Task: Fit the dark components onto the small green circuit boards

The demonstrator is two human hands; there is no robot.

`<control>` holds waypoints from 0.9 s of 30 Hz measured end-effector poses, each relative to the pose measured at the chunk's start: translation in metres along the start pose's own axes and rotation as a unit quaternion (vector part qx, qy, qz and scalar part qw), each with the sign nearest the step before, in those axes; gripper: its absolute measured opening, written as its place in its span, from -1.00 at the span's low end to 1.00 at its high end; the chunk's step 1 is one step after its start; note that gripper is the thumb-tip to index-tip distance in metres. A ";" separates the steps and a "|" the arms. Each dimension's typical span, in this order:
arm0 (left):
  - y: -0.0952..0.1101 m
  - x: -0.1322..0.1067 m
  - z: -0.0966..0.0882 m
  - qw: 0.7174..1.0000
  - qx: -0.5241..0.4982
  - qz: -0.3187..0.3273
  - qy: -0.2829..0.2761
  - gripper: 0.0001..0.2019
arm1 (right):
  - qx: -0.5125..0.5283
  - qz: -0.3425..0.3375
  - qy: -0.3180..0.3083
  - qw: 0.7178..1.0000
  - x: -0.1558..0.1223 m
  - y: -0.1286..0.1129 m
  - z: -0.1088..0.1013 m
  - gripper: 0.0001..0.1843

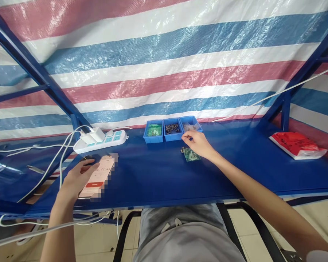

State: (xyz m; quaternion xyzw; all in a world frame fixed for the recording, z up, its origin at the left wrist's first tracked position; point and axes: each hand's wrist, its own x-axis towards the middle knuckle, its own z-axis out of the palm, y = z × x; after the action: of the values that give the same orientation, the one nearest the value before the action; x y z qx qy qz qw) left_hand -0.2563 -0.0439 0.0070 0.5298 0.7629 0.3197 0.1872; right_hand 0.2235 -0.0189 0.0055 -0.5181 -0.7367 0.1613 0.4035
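Observation:
My left hand (76,178) lies at the left edge of a phone (98,176) with a timer on its lit screen. The thumb reaches over the screen, the other fingers are bent apart from it, and a small dark round thing (87,158) shows beside them. My right hand (198,143) hovers over the table just before the blue bins, its thumb and fingertips pinched together; what is between them, if anything, is too small to see. Right below it lies a small heap of green circuit boards (191,154) with little dark parts at its left end.
Three blue bins stand at the back: one with green boards (154,130), one with small black parts (172,128), one with clear plastic bags (190,126). A white power strip (101,142) with chargers and cables is at left, a red packet (297,145) at right.

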 end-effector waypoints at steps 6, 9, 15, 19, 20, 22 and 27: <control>-0.003 -0.009 -0.001 0.994 -0.100 -0.044 0.024 -0.46 | -0.004 -0.006 0.000 1.000 -0.001 -0.001 0.001 -0.79; -0.005 -0.010 0.003 0.983 -0.169 -0.066 0.033 -0.52 | -0.004 -0.005 -0.004 1.000 -0.002 -0.001 0.002 -0.79; -0.010 -0.010 0.008 0.975 -0.209 -0.042 0.069 -0.56 | -0.007 -0.006 -0.005 1.000 -0.003 -0.001 0.002 -0.79; -0.015 -0.010 0.010 0.968 -0.230 -0.031 0.093 -0.62 | -0.010 -0.005 -0.007 1.000 -0.003 0.000 0.003 -0.79; -0.016 -0.010 0.010 0.968 -0.229 -0.026 0.095 -0.63 | -0.010 -0.005 -0.007 1.000 -0.003 0.001 0.003 -0.78; -0.016 -0.011 0.010 0.969 -0.228 -0.022 0.093 -0.63 | -0.011 -0.007 -0.007 1.000 -0.003 0.002 0.004 -0.78; -0.011 -0.015 0.010 0.965 -0.247 -0.030 0.089 -0.62 | -0.015 -0.009 -0.010 1.000 -0.002 0.001 0.003 -0.78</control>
State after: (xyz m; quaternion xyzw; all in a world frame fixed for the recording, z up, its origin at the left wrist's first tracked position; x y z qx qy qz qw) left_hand -0.2517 -0.0579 -0.0086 0.4135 0.6897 0.5379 0.2531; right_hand 0.2222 -0.0198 0.0015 -0.5160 -0.7476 0.1517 0.3897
